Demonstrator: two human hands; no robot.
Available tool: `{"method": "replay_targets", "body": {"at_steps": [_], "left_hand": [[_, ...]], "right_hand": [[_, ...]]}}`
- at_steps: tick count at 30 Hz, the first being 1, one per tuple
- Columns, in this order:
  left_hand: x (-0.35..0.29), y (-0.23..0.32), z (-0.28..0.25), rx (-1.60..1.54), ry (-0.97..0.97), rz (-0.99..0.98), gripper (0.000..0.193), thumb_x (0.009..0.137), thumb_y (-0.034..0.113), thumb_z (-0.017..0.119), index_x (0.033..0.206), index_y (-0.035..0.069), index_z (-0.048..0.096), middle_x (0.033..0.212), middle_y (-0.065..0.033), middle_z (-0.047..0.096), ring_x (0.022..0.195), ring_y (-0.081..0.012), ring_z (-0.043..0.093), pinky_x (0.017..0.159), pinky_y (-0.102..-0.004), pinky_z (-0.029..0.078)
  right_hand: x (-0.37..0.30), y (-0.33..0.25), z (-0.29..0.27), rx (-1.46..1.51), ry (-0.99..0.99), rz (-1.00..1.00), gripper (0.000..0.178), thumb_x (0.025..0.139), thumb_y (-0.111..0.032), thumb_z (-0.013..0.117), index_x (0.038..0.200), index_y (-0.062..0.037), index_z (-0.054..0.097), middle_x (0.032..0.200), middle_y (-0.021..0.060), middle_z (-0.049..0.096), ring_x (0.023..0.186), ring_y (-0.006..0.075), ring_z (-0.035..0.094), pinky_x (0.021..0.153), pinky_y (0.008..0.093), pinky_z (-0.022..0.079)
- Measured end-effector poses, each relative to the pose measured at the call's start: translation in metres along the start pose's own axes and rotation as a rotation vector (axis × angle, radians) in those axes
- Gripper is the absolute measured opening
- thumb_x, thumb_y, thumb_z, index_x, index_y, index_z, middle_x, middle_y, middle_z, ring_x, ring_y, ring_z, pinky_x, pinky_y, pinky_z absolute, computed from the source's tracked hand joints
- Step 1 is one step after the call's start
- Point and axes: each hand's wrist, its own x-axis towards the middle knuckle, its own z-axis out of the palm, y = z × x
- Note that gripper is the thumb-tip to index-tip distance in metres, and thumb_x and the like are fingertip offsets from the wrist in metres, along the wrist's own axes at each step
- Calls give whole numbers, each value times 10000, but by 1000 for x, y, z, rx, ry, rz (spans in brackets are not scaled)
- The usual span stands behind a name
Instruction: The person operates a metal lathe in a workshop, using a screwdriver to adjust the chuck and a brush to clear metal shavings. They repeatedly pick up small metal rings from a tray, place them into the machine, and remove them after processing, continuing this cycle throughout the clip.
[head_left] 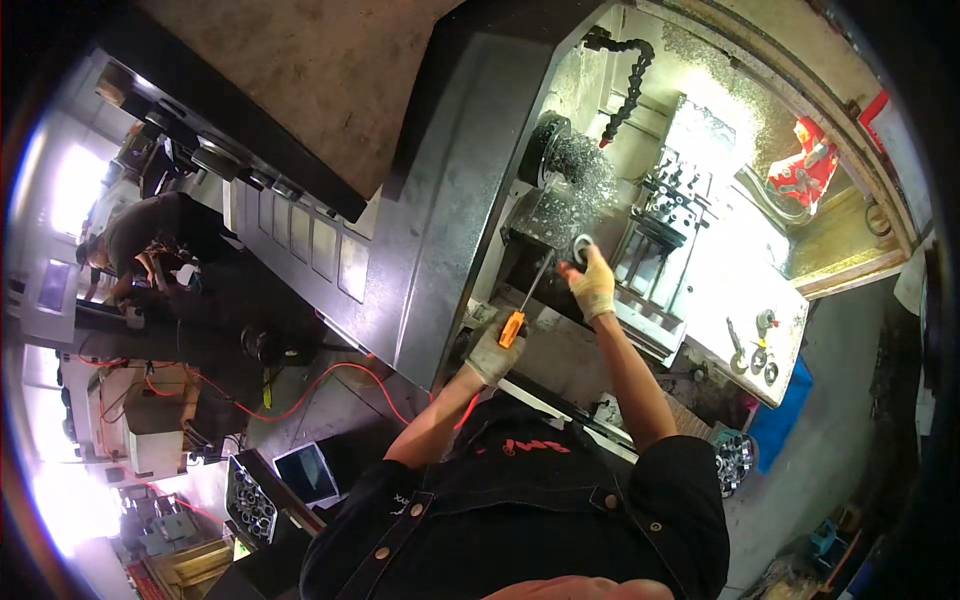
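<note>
My left hand (493,352), in a pale work glove, is closed around the orange handle of a screwdriver-like tool (513,327). Its thin metal shaft slants up toward the lathe chuck (545,150). Beside the shaft's tip, my gloved right hand (593,285) pinches a small metal ring (582,247). A small red patch shows by its fingers; I cannot tell what it is. Just beyond both hands, a pale speckled mass of shavings or droplets (583,180) surrounds the front of the chuck.
A black jointed coolant hose (632,92) hangs above the chuck. Right of it stands a tool block (675,200) with several bolts. A bright tray (745,335) carries rings and a small tool. The grey machine door (440,200) borders my left side. Another person (160,235) bends at far left.
</note>
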Motion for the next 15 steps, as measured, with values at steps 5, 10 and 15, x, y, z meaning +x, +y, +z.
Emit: {"method": "replay_targets", "body": {"at_steps": [5, 10, 15], "left_hand": [[-5, -6, -8, -39, 25, 47, 281, 829, 39, 574, 1104, 41, 517, 910, -26, 563, 858, -134, 556, 786, -278, 473], [-8, -25, -10, 2, 60, 8, 309, 816, 40, 570, 1120, 41, 516, 905, -41, 562, 828, -133, 549, 758, -271, 471], [-15, -7, -13, 70, 70, 54, 315, 804, 42, 567, 1117, 57, 535, 879, -38, 560, 792, -126, 532, 735, -267, 462]], "right_hand": [[62, -31, -28, 867, -10, 256, 406, 726, -31, 720, 1092, -50, 546, 956, 43, 608, 796, 128, 560, 715, 260, 456], [126, -38, -34, 761, 148, 247, 525, 720, -31, 778, 1175, -55, 517, 1052, 55, 601, 904, 138, 562, 836, 293, 446], [172, -60, -5, -177, 182, -65, 678, 577, -196, 898, 1123, -42, 527, 979, 73, 598, 886, 185, 564, 812, 314, 475]]}}
